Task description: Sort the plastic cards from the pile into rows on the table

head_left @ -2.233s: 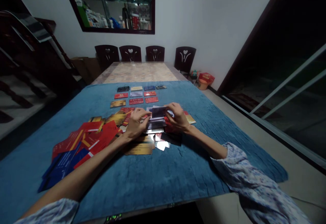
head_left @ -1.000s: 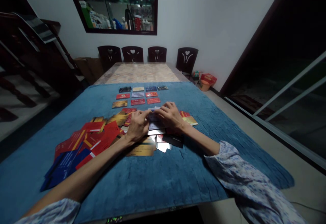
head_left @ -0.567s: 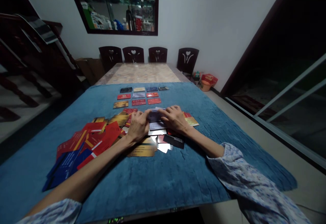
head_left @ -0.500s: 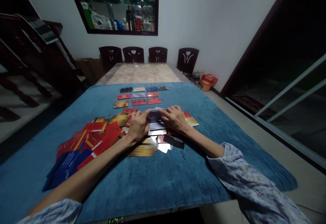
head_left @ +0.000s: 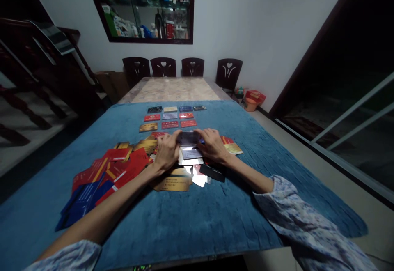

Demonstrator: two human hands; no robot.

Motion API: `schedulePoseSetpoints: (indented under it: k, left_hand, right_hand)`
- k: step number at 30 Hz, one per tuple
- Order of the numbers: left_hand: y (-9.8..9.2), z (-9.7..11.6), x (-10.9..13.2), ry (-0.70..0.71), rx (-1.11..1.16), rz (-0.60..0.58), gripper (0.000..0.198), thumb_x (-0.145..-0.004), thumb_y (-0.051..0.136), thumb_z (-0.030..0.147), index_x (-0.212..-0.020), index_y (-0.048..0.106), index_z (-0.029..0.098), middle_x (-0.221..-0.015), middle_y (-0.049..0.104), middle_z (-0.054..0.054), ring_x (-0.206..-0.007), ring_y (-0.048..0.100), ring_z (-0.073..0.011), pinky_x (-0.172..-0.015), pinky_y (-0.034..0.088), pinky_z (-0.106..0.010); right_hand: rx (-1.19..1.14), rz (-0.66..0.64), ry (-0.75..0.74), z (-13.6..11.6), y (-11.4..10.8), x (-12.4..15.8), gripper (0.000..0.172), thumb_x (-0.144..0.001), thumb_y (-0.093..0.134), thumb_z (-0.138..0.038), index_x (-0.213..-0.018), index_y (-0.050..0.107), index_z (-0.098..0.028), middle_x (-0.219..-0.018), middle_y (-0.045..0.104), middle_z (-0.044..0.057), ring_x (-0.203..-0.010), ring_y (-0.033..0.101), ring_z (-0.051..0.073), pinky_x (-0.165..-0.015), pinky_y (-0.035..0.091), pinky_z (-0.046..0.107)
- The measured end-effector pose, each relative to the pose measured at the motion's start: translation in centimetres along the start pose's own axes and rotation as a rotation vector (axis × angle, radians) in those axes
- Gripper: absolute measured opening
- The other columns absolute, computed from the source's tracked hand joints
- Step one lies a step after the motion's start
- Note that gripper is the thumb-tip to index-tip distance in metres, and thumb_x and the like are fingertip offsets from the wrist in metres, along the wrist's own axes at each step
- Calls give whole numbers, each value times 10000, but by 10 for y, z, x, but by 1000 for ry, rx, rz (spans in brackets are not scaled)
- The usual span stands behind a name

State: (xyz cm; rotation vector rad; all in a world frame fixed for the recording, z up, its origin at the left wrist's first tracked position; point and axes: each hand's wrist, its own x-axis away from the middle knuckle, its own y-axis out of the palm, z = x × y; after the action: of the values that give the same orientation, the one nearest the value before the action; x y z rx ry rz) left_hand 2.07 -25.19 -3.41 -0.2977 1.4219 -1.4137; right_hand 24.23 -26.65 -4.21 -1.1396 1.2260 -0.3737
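Between my two hands is a dark purplish-grey card, possibly several stacked, raised and tilted toward me. My left hand grips its left edge with thumb and curled fingers. At its right edge, my right hand holds it the same way. Just beneath lies a pale purple card, on top of a mixed pile. In that pile, a black card and a gold card with dark print show nearest me. My hands cover the pile's middle.
Small card stacks stand in rows ahead, including a gold stack and a red stack. Left of my hands spread red cards and blue cards. A yellow card lies right. A blue cloth covers the table's near part.
The card between my hands has tipped up, and its face now shows more plainly. Both hands stay at its edges. The whole view has shifted slightly.
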Motion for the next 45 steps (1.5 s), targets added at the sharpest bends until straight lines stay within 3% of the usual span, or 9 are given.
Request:
schedulePoseSetpoints:
  k: [15,25,32,45]
  left_hand:
    - [-10,1,-7,-36,-38,-131,552,-877,552,161,-1422,469,151,-1259,690,-153,-1164,555,-335,-975,384,-509]
    - [-13,-1,-12,-27,-96,-113,498,-849,587,137,-1340,526,183,-1309,592,-167,-1233,510,-349,-1010,382,-536]
    - [-14,-12,-20,0,-101,-148,463,-833,599,129,-1289,548,191,-1315,573,-164,-1247,480,-359,-1010,382,-555]
    - [-22,-38,-47,-18,-164,-229,380,-826,556,122,-1200,594,180,-1245,576,-171,-1186,490,-365,-968,393,-581]
  right_hand:
    - [85,-101,14,1,-1,-7,553,-909,646,-289,-1433,555,-138,-1198,658,176,-1085,495,298,-881,372,393]
    - [88,-132,-55,13,-3,-16,541,-894,660,-332,-1404,571,-177,-1379,555,184,-1203,410,326,-885,375,414]
    - [88,-251,-91,13,-9,-34,574,-895,654,-336,-1435,543,-172,-1367,563,188,-1198,409,330,-885,393,427]
    - [92,-350,-81,8,-7,-80,526,-893,661,-281,-1408,572,-217,-1337,560,181,-1198,428,334,-876,438,447]
